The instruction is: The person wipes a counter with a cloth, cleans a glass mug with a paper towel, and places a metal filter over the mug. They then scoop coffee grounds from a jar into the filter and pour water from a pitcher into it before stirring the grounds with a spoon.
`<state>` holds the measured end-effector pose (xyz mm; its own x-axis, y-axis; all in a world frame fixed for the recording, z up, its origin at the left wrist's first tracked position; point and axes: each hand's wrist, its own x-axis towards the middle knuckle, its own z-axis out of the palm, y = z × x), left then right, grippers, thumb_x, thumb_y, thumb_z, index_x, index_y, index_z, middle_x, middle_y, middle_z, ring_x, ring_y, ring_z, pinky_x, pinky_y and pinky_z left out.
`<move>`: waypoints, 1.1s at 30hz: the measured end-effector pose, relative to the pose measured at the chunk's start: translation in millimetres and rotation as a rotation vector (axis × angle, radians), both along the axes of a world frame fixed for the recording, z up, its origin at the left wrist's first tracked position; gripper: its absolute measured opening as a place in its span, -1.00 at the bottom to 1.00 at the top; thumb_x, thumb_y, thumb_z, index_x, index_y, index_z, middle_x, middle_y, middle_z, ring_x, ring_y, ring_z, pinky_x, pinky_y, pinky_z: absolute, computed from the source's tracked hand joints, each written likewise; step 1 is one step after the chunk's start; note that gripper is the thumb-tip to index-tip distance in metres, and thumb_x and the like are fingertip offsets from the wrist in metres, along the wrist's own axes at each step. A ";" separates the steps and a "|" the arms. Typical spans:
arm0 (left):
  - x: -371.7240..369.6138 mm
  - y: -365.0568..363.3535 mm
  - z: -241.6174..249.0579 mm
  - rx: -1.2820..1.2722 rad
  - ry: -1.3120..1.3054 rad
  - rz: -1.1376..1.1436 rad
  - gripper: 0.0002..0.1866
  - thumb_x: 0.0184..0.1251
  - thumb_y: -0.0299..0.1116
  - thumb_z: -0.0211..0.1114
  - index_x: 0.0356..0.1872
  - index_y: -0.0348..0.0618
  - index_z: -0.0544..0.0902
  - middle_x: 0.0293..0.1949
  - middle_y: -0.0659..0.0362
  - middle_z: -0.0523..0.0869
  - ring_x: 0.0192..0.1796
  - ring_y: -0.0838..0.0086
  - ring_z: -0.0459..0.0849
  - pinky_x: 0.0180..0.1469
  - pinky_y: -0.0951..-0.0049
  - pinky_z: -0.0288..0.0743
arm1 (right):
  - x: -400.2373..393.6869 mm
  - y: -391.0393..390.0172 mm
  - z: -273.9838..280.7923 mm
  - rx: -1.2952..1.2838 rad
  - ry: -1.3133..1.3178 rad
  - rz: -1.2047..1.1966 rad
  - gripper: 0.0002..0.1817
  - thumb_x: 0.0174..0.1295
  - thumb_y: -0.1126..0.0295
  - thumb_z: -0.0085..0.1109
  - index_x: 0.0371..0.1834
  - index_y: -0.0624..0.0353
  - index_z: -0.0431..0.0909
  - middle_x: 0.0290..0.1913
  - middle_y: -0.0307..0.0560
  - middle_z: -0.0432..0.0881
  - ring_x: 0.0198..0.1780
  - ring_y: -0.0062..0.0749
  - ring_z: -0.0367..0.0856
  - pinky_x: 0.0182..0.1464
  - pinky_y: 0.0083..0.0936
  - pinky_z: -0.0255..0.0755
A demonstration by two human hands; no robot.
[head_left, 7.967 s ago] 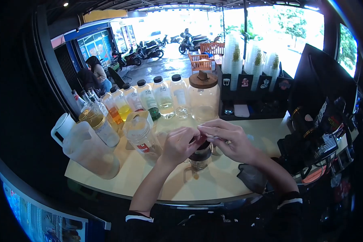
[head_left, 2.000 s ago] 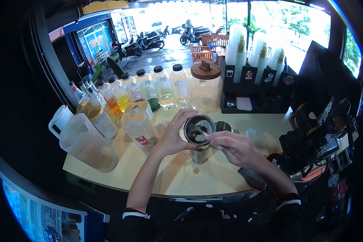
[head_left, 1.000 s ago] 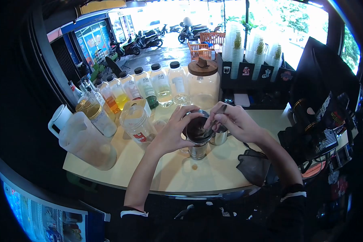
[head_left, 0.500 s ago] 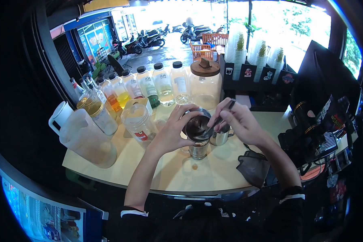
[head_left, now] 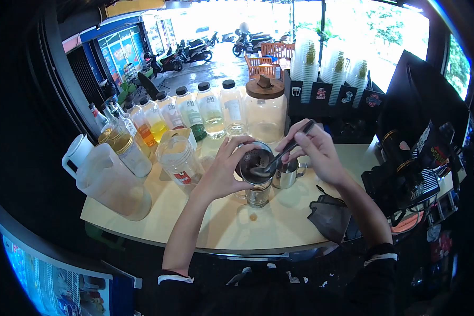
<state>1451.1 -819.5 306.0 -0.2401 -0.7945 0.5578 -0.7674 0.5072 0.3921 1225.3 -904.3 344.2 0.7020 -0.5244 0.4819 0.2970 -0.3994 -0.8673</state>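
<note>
Left hand (head_left: 221, 174) grips the round metal strainer (head_left: 255, 166) atop a small clear glass (head_left: 258, 195); right hand (head_left: 313, 152) pinches a long metal spoon (head_left: 284, 154) inside it. Risk — hard pressing could tip this stack, spilling onto the cream counter (head_left: 216, 221).

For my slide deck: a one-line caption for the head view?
Left hand steadies a metal filter over a glass; right hand works a spoon inside.

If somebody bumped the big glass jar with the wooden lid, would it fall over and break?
Probably not easily. The big clear glass jar with the wooden lid looks wide and squat, so it likely slides rather than tips. It seems nearly empty, so perhaps lighter than it looks. Being glass, it could crack if knocked against the clear bottles with black caps beside it.
</note>
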 end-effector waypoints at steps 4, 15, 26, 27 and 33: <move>1.1 -2.0 -2.5 -0.001 0.050 0.014 -0.18 -0.35 -0.37 0.60 0.13 -0.10 0.46 0.16 0.11 0.42 0.26 0.25 0.43 0.33 0.28 0.35 | -18.5 0.7 0.7 0.137 -0.181 -0.072 -0.84 0.45 0.34 -0.15 -0.08 0.19 0.34 -0.20 0.08 0.62 -0.28 -0.38 0.67 -0.18 -0.45 0.61; 4.0 -8.5 -7.2 0.023 0.190 0.144 -0.23 -0.43 -0.15 0.65 -0.01 -0.16 0.59 -0.03 0.06 0.61 0.11 0.19 0.54 0.20 0.27 0.40 | -72.4 23.7 -61.6 -0.121 -0.177 -0.343 -0.92 0.32 0.54 0.06 -0.20 0.30 0.52 -0.24 0.00 0.58 -0.28 -0.43 0.64 -0.21 -0.53 0.58; -2.5 -6.2 -5.0 0.069 0.250 0.217 -0.23 -0.39 -0.08 0.66 -0.05 -0.30 0.63 -0.07 0.04 0.68 0.01 0.30 0.66 0.15 0.32 0.48 | -53.9 48.1 -136.9 -1.029 0.260 -0.286 -0.60 0.06 0.45 0.27 0.03 0.18 0.54 -0.05 -0.04 0.64 -0.19 -0.31 0.68 -0.28 -0.48 0.58; -2.0 -6.7 -6.8 0.069 0.258 0.223 -0.23 -0.39 -0.07 0.66 -0.05 -0.30 0.63 -0.07 0.04 0.68 0.01 0.31 0.66 0.15 0.32 0.48 | -53.2 48.1 -140.4 -1.130 0.286 -0.238 -0.54 0.04 0.44 0.26 0.08 0.19 0.51 -0.01 -0.03 0.62 -0.18 -0.35 0.67 -0.34 -0.49 0.56; 0.3 -8.9 -13.1 0.082 0.281 0.230 -0.22 -0.39 -0.04 0.66 -0.05 -0.31 0.63 -0.07 0.03 0.68 0.01 0.33 0.66 0.14 0.33 0.48 | -41.7 54.3 -158.0 -1.319 0.388 -0.032 -0.79 0.16 0.31 0.11 -0.25 0.21 0.43 -0.20 -0.14 0.47 -0.21 -0.43 0.55 -0.25 -0.54 0.49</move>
<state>1451.3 -828.4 292.9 0.1037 -0.8547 0.5087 -0.7145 0.2918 0.6359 1183.6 -849.9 186.2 0.9012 0.1460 0.4081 0.0999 -0.9862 0.1322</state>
